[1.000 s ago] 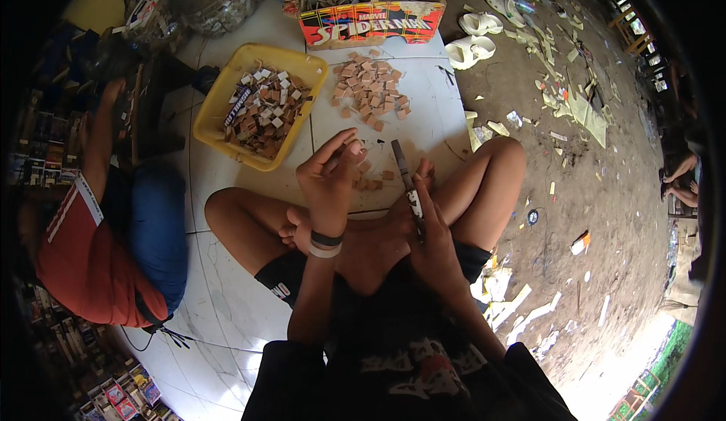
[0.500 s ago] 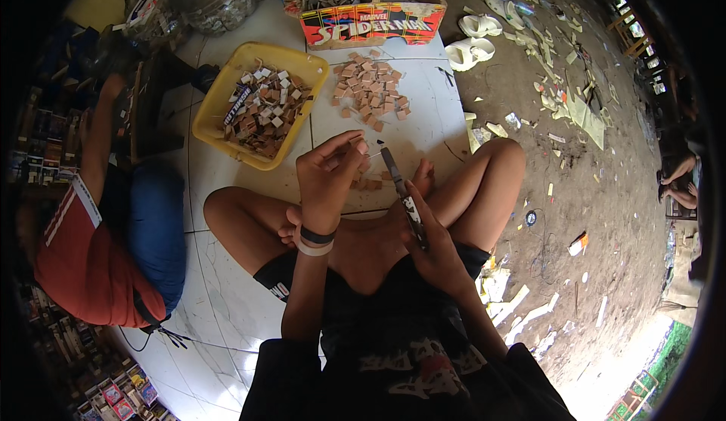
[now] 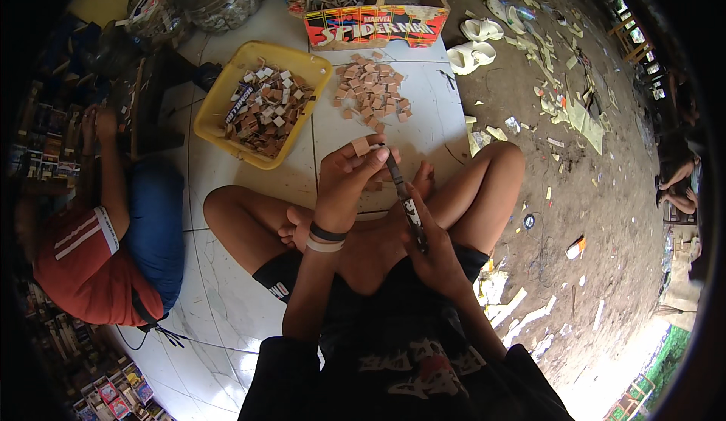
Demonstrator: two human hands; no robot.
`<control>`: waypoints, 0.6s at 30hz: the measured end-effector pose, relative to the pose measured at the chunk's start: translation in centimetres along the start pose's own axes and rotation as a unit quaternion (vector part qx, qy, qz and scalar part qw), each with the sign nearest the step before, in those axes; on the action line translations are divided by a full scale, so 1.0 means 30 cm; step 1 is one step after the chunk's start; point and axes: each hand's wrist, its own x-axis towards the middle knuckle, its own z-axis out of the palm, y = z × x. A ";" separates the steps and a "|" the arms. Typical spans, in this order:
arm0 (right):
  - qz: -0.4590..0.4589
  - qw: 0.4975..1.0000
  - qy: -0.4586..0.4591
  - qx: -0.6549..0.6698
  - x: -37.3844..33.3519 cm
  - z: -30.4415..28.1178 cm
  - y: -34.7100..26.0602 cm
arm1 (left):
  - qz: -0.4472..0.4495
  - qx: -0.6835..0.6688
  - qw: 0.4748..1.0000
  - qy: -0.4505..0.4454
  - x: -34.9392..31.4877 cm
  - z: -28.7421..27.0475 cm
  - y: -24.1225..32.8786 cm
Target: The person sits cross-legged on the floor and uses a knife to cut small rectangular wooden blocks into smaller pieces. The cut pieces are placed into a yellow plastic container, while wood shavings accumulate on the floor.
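My left hand (image 3: 342,186) is closed, pinching a small tan square piece (image 3: 361,146) between thumb and fingers. My right hand (image 3: 432,251) grips a slim tool (image 3: 407,203) with a grey shaft and a black-and-white handle; its exact kind does not show clearly. The tool's tip reaches the left thumb, so the contact point is partly hidden. Beyond the hands, a loose pile of tan square pieces (image 3: 372,88) lies on the white tiles. To its left stands a yellow plastic tub (image 3: 203,122) holding more tan and white pieces.
A wooden box (image 3: 374,34) with a colourful printed front stands past the pile. Another person in a red shirt (image 3: 83,270) sits at the left, near stacked small boxes. Pale clogs (image 3: 470,56) and scattered scraps (image 3: 582,118) lie on the dirt floor at right.
My left hand has shifted slightly right and down to the tool's tip, and the square piece now faces up more. The other person's arm at left has moved.
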 end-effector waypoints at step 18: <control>0.230 0.792 -0.094 0.557 -0.072 -0.020 0.013 | -0.063 -0.125 0.990 -0.008 0.003 0.006 0.004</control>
